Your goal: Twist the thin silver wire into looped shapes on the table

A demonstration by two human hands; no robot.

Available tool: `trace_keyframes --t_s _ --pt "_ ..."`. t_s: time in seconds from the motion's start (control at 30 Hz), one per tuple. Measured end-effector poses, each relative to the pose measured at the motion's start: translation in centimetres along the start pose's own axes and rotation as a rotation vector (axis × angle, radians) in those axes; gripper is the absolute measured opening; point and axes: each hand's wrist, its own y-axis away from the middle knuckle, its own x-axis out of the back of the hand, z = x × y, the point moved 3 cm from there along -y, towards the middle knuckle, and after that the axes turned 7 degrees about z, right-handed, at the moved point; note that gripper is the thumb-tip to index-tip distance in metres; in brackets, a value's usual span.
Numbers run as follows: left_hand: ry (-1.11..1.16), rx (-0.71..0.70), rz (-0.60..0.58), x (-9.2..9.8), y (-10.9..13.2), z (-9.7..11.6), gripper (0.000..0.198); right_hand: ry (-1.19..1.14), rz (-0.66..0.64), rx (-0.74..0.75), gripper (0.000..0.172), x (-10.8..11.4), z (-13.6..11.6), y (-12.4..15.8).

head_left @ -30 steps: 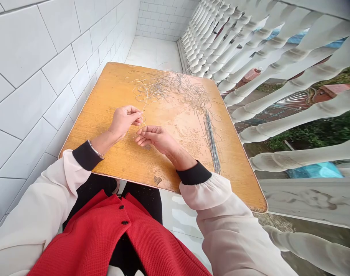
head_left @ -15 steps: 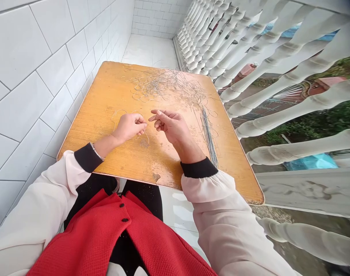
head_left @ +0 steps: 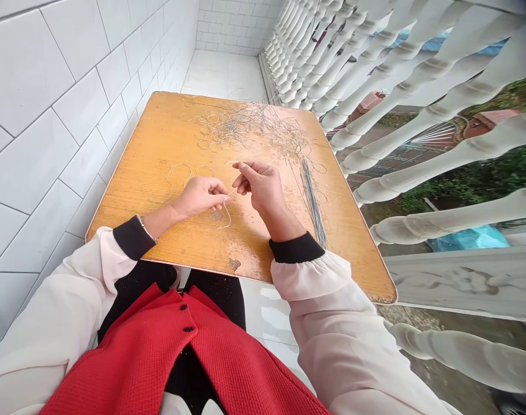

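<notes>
The yellow wooden desk (head_left: 254, 253) is carrying a tangled heap of wire (head_left: 245, 129) ahead of the hands. The left hand (head_left: 201, 196) is gripping a thin wire (head_left: 233, 192), its end pointing right, just beside the right hand (head_left: 260, 187), whose grip on it cannot be told.

Bright daylight, apparently from right through balusters (head_left: 419, 98). Tiled wall (head_left: 51, 115) evenly lit, pale and flat. Pale sheen on floor (head_left: 271, 323) and on worn desk (head_left: 250, 253). Faint soft shadow beneath right hand (head_left: 263, 193). Strong wide-angle distortion: balusters stretched and bent toward right edge, wall grout lines slanting steeply at left. Frame sharp overall; thin wire (head_left: 245, 129) slightly soft, strands hard to separate.
</notes>
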Motion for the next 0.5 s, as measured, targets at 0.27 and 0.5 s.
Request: trace_keyframes --t_s 0.27,0.5 --pt "0.055 0.145 -0.127 0.3 0.2 -0.5 0.030 0.120 0.244 0.108 0.023 1.4 0.7 -1.5" --pt "-0.116 0.062 -0.279 -0.6 0.9 -1.2 0.009 0.207 0.325 0.164 0.023 2.1 1.7 -2.9"
